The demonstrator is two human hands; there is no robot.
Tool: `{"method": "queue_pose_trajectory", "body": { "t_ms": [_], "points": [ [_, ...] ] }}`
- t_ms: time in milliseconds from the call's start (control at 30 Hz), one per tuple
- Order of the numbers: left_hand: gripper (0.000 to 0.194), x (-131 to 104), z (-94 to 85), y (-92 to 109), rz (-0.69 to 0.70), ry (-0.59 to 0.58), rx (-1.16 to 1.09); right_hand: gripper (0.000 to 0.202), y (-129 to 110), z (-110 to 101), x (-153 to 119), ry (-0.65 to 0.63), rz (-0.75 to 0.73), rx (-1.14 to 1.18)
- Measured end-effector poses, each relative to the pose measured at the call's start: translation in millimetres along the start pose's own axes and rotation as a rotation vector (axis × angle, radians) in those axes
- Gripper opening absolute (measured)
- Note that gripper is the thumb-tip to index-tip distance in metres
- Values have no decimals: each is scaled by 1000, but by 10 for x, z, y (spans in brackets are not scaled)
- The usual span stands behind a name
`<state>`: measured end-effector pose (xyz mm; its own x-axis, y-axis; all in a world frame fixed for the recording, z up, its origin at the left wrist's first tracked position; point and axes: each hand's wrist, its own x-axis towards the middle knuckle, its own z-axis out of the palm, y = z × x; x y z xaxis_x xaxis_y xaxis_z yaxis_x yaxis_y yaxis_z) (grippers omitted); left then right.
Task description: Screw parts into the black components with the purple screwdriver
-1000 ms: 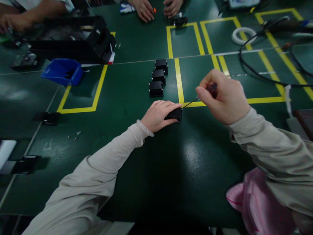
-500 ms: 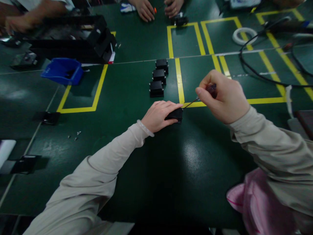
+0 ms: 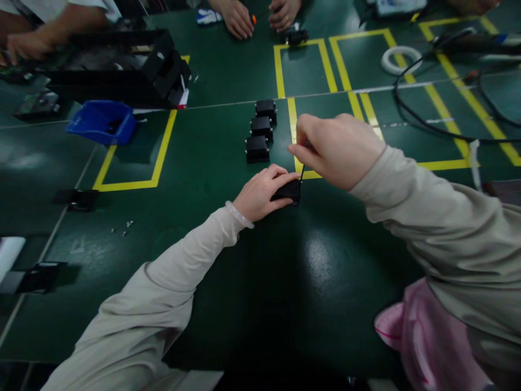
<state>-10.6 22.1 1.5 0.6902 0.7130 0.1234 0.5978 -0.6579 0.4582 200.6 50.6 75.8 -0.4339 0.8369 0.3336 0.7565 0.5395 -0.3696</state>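
Observation:
My left hand (image 3: pixel 264 193) grips a small black box (image 3: pixel 288 191) on the green table, thumb and fingers on its two long sides. My right hand (image 3: pixel 336 149) is closed around the handle of a screwdriver (image 3: pixel 302 172); its thin shaft stands steeply, the tip at the right end of the box. The handle is mostly hidden in my fingers. Just beyond my left hand, three similar black boxes (image 3: pixel 257 147) with small screws at their sides form a row. Several loose screws (image 3: pixel 125 233) lie on the table to the left.
A blue bin (image 3: pixel 101 122) sits at the left, before a large black housing (image 3: pixel 109 79). Other people's hands (image 3: pixel 238 20) are at the far side. White tape roll (image 3: pixel 401 60) and black cable (image 3: pixel 415 117) lie at right; pink cloth (image 3: pixel 427 331) is at lower right.
My right hand has moved left, closer to the box, and the screwdriver has gone from a low slant to nearly upright. My left hand still holds the box. The whole view has shifted slightly.

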Motion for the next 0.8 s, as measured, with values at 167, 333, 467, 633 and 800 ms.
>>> {"method": "queue_pose_trajectory", "body": {
  "t_ms": [167, 333, 467, 633, 800],
  "points": [
    [50, -27, -20, -61, 3, 14, -127, 13, -35, -23, -110, 13, -36, 40],
    [36, -31, -59, -76, 18, 46, -154, 18, -207, -166, -253, -116, 161, -103],
    [38, -22, -74, -54, -26, 12, -114, 15, -327, -230, -248, -155, 216, -268],
    [38, -16, -80, -38, -26, 14, -89, 19, -297, -217, -229, -126, 47, -257],
    [36, -16, -116, -18, -12, -4, -100, 13, -165, -151, -260, -5, -24, -126]
  ]
}}
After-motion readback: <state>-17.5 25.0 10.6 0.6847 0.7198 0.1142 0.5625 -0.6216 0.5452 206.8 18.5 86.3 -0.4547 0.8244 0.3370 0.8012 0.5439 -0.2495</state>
